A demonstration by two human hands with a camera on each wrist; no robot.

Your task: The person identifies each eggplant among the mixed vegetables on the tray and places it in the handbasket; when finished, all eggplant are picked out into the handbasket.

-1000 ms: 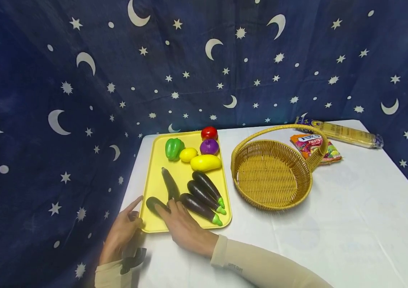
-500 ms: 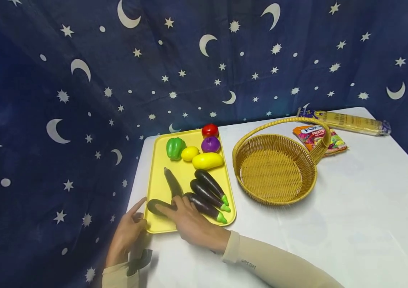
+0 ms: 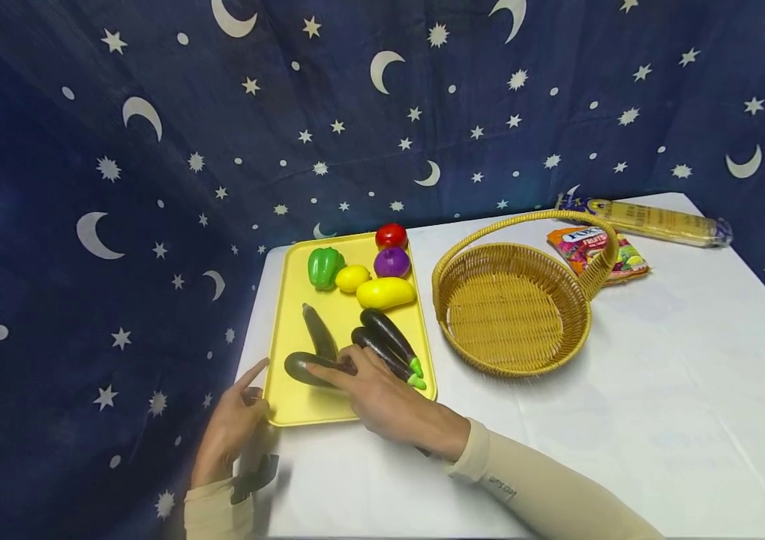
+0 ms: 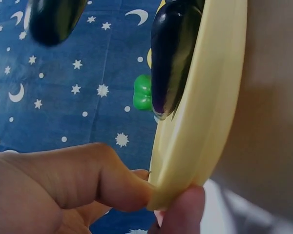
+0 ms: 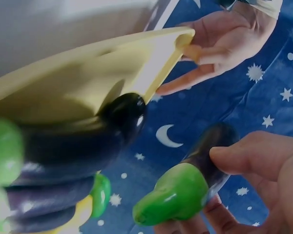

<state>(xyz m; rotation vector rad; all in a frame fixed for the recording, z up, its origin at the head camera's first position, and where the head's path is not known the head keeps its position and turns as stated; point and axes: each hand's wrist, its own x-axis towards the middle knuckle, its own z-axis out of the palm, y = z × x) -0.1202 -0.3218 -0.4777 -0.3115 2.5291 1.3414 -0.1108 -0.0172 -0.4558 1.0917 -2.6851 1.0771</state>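
Note:
Off the tray surface, my right hand (image 3: 389, 397) holds an eggplant (image 3: 304, 369), thumb on one side and fingers on the other; in the right wrist view its green stem cap (image 5: 178, 195) points away from the palm. My left hand (image 3: 230, 424) pinches the near-left corner of the yellow tray (image 3: 304, 405), plain in the left wrist view, where thumb and finger (image 4: 127, 180) meet at the rim. Another eggplant (image 3: 319, 331) lies just beyond the held one. More eggplants (image 3: 392, 339) lie at the tray's right side, partly hidden by my right hand.
Towards the tray's far end are a green bell pepper (image 3: 325, 268), a lemon (image 3: 352, 278), a long yellow fruit or vegetable (image 3: 385, 293), a purple round one (image 3: 392, 263) and a red one (image 3: 391, 235). Right of it stand a handled wicker basket (image 3: 504, 322), a candy bag (image 3: 595, 251) and a long yellow packet (image 3: 659, 223).
My right hand has lifted the eggplant from the tray's near-left part and moved it a little to the right. The left hand keeps its place at the tray corner. The head view has shifted slightly.

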